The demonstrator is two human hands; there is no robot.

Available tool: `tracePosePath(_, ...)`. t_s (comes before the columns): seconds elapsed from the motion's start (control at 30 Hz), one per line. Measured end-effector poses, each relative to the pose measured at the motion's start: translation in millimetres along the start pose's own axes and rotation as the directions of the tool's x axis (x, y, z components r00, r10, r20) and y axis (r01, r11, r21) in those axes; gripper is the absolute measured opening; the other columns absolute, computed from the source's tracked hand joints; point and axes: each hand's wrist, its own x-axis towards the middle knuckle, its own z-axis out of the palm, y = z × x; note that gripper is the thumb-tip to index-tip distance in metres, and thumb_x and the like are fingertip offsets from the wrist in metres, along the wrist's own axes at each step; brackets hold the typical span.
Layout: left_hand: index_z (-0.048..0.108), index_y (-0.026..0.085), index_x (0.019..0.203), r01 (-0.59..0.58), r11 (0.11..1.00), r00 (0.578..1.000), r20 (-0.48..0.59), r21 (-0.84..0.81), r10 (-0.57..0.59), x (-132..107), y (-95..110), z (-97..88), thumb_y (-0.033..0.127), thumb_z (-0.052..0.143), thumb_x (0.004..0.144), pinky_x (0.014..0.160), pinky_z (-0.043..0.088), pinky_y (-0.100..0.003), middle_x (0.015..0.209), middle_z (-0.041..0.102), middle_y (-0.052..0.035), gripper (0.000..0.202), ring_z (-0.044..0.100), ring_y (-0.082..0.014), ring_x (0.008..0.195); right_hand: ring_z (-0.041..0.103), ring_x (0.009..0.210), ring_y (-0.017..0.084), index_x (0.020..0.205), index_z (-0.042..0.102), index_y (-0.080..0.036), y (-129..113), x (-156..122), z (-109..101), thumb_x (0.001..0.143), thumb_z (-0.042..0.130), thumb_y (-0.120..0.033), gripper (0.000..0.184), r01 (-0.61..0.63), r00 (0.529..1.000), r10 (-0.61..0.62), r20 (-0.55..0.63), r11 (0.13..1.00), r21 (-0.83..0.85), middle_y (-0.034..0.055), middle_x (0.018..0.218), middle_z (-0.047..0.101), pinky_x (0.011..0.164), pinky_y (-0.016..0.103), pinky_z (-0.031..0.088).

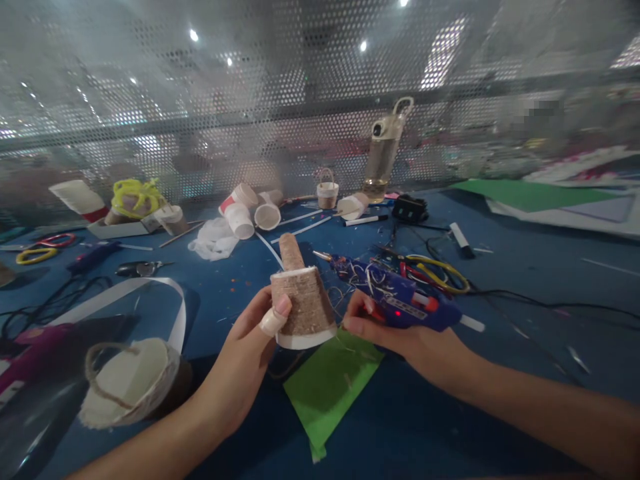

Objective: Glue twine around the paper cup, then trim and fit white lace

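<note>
— What can't you make out?
— Everything behind the mesh screen [210,120], across the top of the frame, is blurred. The right hand [395,333] hides the grip of the glue gun [400,297].
— And lower left?
— A dark shiny thing [30,413] runs off the edge; no telling what. The left hand [240,363] has its fingers [274,321] over the left side of the cup [307,307].

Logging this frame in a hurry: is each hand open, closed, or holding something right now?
Left hand: closed on the twine-wrapped cup, held upside down.
Right hand: closed on the blue glue gun.
</note>
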Motion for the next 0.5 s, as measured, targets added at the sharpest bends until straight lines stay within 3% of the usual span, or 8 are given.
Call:
tracePosePath(0.17,0.072,0.023,0.116,0.004,1.000,1.000,0.007,-0.030,-0.004,-0.5,0.5,1.5,0.042,0.072,0.088,0.106,0.045,-0.038,0.123,0.072,-0.0061,0.034,0.063,-0.0271,0.120,0.062,0.068,0.013,0.073,0.065,-0.028,2.5,-0.5,1.8,0.087,0.069,-0.034,0.016,0.007,1.000,-0.006,-0.018,0.999,0.045,-0.0047,0.071,0.063,0.067,0.024,0.055)
tracePosePath(0.5,0.072,0.024,0.120,-0.013,0.999,1.000,0.024,-0.039,0.014,-0.5,-1.7,1.2,0.040,0.071,0.089,0.106,0.046,-0.039,0.125,0.071,-0.0068,0.035,0.062,-0.0274,0.121,0.069,0.076,0.018,0.074,0.065,-0.026,3.4,-1.3,6.2,0.077,0.074,-0.037,0.014,-0.082,0.991,0.097,-0.095,0.985,0.152,-0.0019,0.077,0.071,0.071,0.030,0.059)
